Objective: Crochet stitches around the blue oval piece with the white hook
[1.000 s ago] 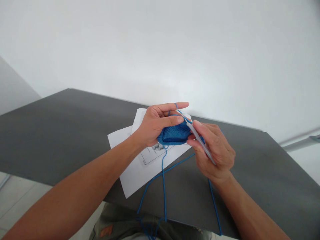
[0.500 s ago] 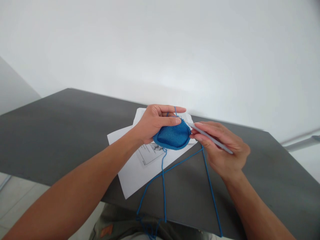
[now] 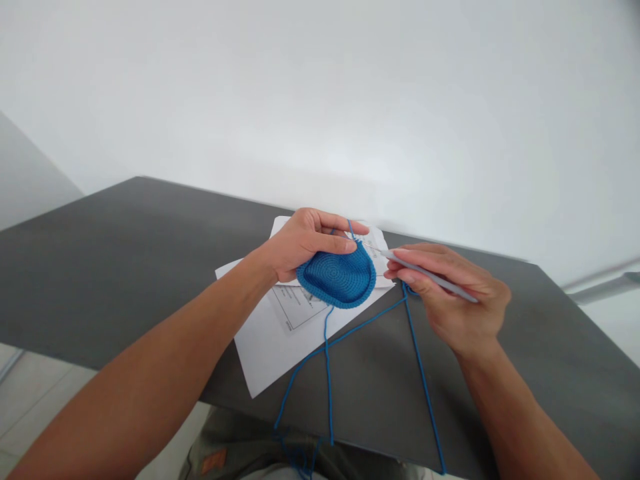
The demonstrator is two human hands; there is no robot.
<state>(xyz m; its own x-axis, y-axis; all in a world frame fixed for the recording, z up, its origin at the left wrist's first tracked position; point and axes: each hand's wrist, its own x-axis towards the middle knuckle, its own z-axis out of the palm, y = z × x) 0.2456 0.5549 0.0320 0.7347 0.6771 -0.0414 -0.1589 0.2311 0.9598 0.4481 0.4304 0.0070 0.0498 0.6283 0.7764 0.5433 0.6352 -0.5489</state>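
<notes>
A round blue crochet piece (image 3: 336,275) with a raised, curled rim is pinched at its upper edge by my left hand (image 3: 313,237). Its thumb presses on the fabric, and a strand of blue yarn (image 3: 351,229) runs over the stretched index finger. My right hand (image 3: 453,293) grips a crochet hook (image 3: 433,277) by its grey handle, much like a pen. The hook's thin metal shaft points left, its tip at the top edge of the piece near my left thumb. Whether the tip sits inside a stitch is too small to tell.
White printed sheets (image 3: 270,350) lie under my hands on the dark grey table (image 3: 150,267). Blue yarn (image 3: 328,380) trails over the table's front edge towards my lap, with a small bunch of yarn (image 3: 411,289) beside my right hand. A white wall (image 3: 320,100) stands behind.
The crochet piece has shifted slightly left and down, showing more of its face. My right hand with the hook has drawn a little to the right, baring more of the metal shaft.
</notes>
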